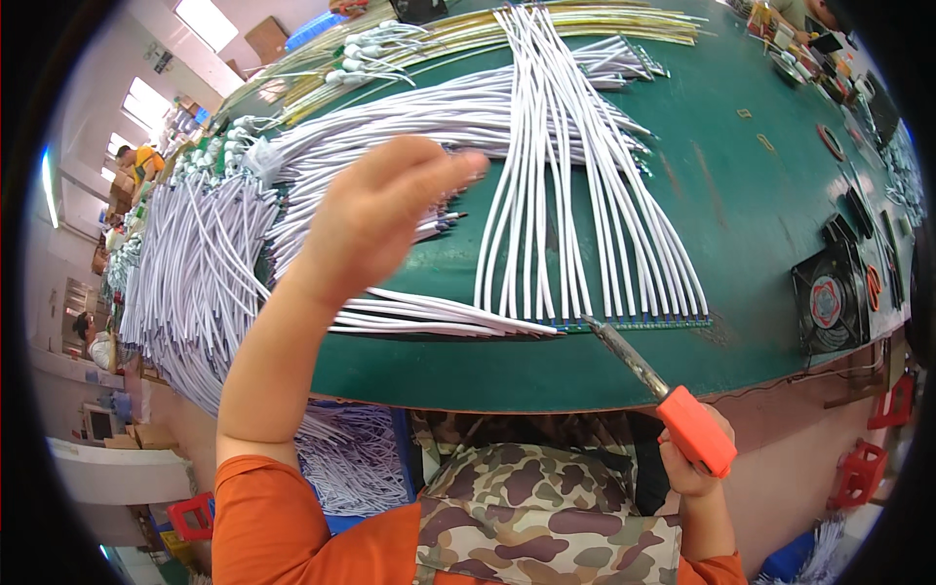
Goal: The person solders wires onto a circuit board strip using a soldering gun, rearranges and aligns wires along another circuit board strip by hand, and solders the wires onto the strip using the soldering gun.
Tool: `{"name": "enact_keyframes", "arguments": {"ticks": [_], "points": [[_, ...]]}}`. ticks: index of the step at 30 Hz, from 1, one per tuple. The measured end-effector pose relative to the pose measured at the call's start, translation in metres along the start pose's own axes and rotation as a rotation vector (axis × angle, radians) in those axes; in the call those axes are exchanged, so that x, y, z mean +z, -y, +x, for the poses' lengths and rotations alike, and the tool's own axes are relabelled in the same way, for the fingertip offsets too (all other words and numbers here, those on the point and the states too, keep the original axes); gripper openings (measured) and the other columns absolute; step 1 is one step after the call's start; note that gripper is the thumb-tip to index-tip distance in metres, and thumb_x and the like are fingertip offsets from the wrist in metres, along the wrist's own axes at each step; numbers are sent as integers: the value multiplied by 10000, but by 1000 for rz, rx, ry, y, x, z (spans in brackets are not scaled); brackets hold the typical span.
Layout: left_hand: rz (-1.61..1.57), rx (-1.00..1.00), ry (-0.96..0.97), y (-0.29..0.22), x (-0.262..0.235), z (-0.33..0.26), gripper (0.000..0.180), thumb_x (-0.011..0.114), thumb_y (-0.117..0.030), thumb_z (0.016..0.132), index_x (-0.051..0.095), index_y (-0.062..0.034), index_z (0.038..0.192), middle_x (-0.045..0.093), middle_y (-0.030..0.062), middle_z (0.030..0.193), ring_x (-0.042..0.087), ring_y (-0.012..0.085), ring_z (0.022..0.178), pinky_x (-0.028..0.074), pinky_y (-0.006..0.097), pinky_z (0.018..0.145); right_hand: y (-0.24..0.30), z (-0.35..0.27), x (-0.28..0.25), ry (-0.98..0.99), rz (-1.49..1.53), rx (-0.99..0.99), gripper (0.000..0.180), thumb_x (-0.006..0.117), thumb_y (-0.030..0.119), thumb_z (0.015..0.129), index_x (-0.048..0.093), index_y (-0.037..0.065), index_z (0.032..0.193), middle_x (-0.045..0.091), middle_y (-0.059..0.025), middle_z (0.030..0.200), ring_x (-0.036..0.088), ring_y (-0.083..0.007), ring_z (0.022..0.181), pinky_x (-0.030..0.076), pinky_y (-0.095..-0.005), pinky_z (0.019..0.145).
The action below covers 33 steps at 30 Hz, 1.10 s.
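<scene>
My right hand (690,472) grips a soldering iron (700,429) by its red-orange handle. The iron's metal tip meets a narrow green circuit board strip (668,323) near the table's front edge. White cables (609,224) fan out side by side from that strip toward the far side of the table. My left hand (366,219) hangs above the table, left of the fan, its fingers partly curled and blurred; whether anything is between them is hidden. Beneath it, a loose bundle of white cables (419,314) points its ends at the strip's left end.
Piles of white cables (195,253) cover the left of the green table (741,224), some hanging over its edge. Thin yellowish strips (458,41) lie along the back. At right stands a black fan (829,300). A blue bin (405,453) of cables sits below the table.
</scene>
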<state>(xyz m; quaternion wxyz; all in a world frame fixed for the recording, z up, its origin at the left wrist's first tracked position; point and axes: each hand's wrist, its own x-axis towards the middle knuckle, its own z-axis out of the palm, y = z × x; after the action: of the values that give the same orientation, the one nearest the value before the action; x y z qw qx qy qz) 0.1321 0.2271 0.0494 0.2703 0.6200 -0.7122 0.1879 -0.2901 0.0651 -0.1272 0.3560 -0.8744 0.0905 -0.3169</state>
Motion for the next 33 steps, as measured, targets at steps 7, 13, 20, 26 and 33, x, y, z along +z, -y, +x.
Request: {"name": "enact_keyframes", "arguments": {"ticks": [7,13,20,26,33], "points": [[-492,-225,212,-58,50,-23,347,651,84,890,705,-47,1207,641,98,948,638,247,811,523,332,698,5,1,-5,-16,-31,-38,566,767,206,809,574,-27,1286,693,-154,1081,712,-353,801,577,-420,705],[-550,-335,270,-69,65,-26,255,711,11,890,706,-27,1142,691,101,913,674,276,804,537,352,714,7,-2,-7,-36,-21,-33,552,760,171,800,578,-35,1278,694,-155,1079,713,-358,808,578,-425,705],[-243,-58,295,-73,74,-27,236,722,-33,824,715,-73,1056,687,57,893,663,283,808,533,393,706,13,6,-2,-131,51,64,148,742,134,814,680,31,901,675,-80,798,649,-215,666,522,-330,621],[-260,-57,288,-80,90,-35,232,714,-4,773,709,-65,997,616,64,926,625,271,816,508,393,720,0,-7,0,-29,78,27,588,762,158,784,565,-51,1298,700,-163,1091,721,-344,824,579,-411,696],[-258,-83,310,-83,95,-34,233,715,11,754,713,-57,977,598,69,916,607,272,808,503,392,713,12,9,11,-148,78,90,171,748,167,820,695,28,906,698,-95,841,674,-212,688,542,-329,637]]}}
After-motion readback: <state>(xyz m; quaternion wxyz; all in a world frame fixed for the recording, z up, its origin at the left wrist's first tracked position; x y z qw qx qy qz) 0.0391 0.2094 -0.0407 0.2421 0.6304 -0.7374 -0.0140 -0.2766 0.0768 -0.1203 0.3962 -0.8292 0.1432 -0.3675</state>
